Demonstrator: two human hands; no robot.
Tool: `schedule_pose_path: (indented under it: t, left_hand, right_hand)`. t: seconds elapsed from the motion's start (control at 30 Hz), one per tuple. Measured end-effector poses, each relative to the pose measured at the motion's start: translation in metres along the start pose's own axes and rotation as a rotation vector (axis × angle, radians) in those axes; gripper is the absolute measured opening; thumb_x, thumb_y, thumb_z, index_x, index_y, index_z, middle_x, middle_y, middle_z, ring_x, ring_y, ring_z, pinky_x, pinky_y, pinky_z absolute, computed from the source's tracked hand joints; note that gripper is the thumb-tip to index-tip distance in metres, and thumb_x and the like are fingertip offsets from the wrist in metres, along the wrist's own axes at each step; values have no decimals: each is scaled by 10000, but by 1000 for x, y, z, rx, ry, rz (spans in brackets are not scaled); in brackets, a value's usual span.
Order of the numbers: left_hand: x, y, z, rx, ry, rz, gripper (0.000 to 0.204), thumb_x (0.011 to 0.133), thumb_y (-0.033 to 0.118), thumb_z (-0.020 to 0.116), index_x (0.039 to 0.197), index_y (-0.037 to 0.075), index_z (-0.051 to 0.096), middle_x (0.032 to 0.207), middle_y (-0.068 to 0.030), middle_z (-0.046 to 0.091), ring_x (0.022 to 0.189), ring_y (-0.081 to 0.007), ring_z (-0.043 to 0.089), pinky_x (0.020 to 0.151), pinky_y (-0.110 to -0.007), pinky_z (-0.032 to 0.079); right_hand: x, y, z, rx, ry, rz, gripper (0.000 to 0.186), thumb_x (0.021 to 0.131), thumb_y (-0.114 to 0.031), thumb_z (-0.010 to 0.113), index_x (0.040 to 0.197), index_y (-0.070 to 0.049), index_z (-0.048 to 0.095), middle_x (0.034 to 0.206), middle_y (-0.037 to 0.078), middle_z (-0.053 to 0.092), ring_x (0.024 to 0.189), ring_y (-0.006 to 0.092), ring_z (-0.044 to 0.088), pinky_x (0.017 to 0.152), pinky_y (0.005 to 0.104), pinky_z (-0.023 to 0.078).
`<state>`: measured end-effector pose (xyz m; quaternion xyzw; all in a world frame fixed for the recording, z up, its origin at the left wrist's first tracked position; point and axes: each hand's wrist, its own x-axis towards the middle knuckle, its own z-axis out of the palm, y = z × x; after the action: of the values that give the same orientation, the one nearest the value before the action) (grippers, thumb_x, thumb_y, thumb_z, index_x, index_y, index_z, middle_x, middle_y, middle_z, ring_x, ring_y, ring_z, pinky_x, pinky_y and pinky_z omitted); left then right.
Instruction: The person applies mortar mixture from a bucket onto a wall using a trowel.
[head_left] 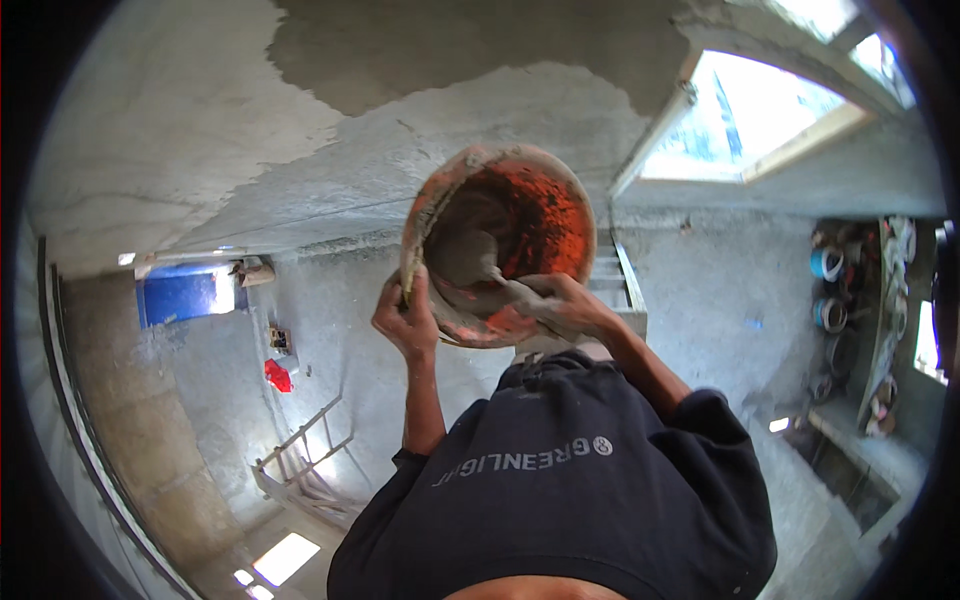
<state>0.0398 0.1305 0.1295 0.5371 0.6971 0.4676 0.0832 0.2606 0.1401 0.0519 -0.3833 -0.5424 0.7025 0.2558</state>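
Note:
A round orange bucket, caked with grey mortar, is tilted so that its mouth faces me. My left hand is closed on the near left side of its rim, the thumb over the edge. Closed at the right of the rim, my mortar-smeared right hand grips the handle of a trowel. The trowel's mortar-coated blade lies inside the bucket, over grey mortar at the bottom. Beyond the bucket is a grey wall bearing a darker, wet-looking patch of plaster.
A framed window opening is at the upper right. Behind the bucket stands a ladder-like frame. A wooden frame is at lower left, near a red object. Several containers line the right side.

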Motion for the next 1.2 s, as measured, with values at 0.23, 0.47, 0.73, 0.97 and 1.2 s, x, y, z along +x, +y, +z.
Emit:
schedule_pose_path:
  t: [0.23,0.47,0.73,0.97,1.2]
  left_hand:
    - [0,-31,-6,-46,261,-208,294,838,207,674,946,-67,669,714,-110,660,618,-124,579,577,-283,451]
    - [-38,-72,-32,56,406,-471,328,838,256,666,981,-40,676,806,-135,686,715,-185,627,674,-325,480]
    - [-122,-102,-62,200,580,-749,296,804,231,672,933,-35,689,860,-171,689,751,-286,670,681,-366,498]
    - [-165,-102,-71,224,647,-896,293,814,226,653,934,-38,687,911,-167,690,789,-303,667,712,-378,493]
    - [-170,-109,-71,184,630,-1052,271,800,178,662,869,-84,678,952,-176,687,808,-301,668,730,-366,498]
  right_hand:
    - [-7,-33,-40,-41,-131,80,510,853,-304,624,1260,-16,518,916,38,625,769,79,540,655,271,462]
    - [135,-29,-56,-474,147,-268,379,816,-207,664,1143,-35,580,824,94,645,723,137,594,634,317,478]
    - [354,-134,-27,-869,466,-1163,338,803,-225,692,1074,-43,607,875,146,669,785,279,665,694,349,509]
    - [415,-169,-8,-835,307,-837,305,816,-242,682,1022,-24,627,873,169,667,820,307,658,737,368,506]
    - [449,-163,-32,-1051,424,-766,417,797,-375,660,1088,-81,600,916,187,654,882,367,624,753,442,505]
